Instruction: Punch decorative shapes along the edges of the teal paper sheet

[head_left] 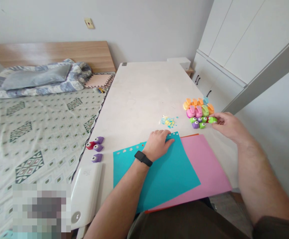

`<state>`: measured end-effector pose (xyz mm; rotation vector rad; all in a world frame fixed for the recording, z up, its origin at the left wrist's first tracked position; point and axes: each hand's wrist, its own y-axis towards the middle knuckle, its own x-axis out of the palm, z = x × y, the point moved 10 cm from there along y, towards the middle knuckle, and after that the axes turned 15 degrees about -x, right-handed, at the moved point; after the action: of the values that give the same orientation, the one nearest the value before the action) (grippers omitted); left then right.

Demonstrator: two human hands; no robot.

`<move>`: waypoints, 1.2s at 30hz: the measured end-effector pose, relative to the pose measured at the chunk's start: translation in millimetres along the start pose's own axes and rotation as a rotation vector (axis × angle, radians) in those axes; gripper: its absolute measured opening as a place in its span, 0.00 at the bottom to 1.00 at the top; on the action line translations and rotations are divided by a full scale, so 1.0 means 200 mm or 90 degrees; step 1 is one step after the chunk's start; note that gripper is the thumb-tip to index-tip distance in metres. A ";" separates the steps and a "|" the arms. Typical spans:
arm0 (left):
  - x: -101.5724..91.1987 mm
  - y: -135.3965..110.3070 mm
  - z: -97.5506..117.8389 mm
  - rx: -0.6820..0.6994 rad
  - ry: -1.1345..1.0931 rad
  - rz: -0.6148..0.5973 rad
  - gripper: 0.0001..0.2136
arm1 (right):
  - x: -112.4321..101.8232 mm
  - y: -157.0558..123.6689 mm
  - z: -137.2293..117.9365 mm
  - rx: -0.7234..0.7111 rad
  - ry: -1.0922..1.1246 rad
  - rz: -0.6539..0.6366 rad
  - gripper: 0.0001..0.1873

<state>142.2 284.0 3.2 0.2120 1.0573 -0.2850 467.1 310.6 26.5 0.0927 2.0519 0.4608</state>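
Observation:
My left hand (158,142), with a black watch on the wrist, lies flat and open on the top edge of a teal paper sheet (159,176). Small shapes are cut out along that sheet's upper left edge. Under it lies a pink sheet (206,166), with an orange-red sheet edge showing beneath. My right hand (227,124) reaches to the right end of a cluster of small craft punches (199,113) and pinches a green punch (212,119). A little heap of yellow and blue paper bits (168,121) lies just beyond my left hand.
Three small punches, purple and red (96,148), sit near the white table's (144,93) left edge. A white device (86,194) lies at the near left corner. A bed with a patterned cover (35,132) adjoins on the left; white cabinets (234,49) stand on the right.

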 end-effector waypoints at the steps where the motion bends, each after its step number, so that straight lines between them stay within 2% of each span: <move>1: 0.00 0.00 0.00 0.001 0.000 -0.001 0.15 | 0.01 -0.01 0.00 -0.013 -0.044 -0.025 0.23; 3: 0.00 0.00 0.00 0.003 0.001 -0.001 0.15 | 0.06 -0.02 0.01 -0.035 -0.094 -0.065 0.25; 8: 0.01 0.00 0.00 0.005 0.002 -0.001 0.15 | 0.14 -0.04 0.03 -0.027 -0.091 -0.089 0.25; 15: 0.01 0.00 -0.01 0.003 0.003 -0.002 0.15 | 0.17 -0.07 0.08 0.043 0.072 -0.037 0.20; 20: 0.01 0.00 -0.01 0.001 0.009 -0.005 0.15 | 0.16 -0.08 0.10 0.063 -0.004 -0.028 0.14; 26: 0.01 0.00 0.00 0.006 0.010 -0.001 0.15 | 0.16 -0.08 0.11 0.069 0.022 0.013 0.15; 29: 0.00 -0.01 0.00 0.005 0.012 0.000 0.15 | 0.16 -0.08 0.08 0.054 0.032 0.021 0.18; 36: -0.01 -0.01 0.01 0.006 0.011 0.004 0.15 | 0.13 -0.05 -0.07 0.007 -0.050 0.016 0.21</move>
<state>141.8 282.2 5.0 0.2267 1.0732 -0.2833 443.4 304.5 7.4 0.1420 1.9781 0.4549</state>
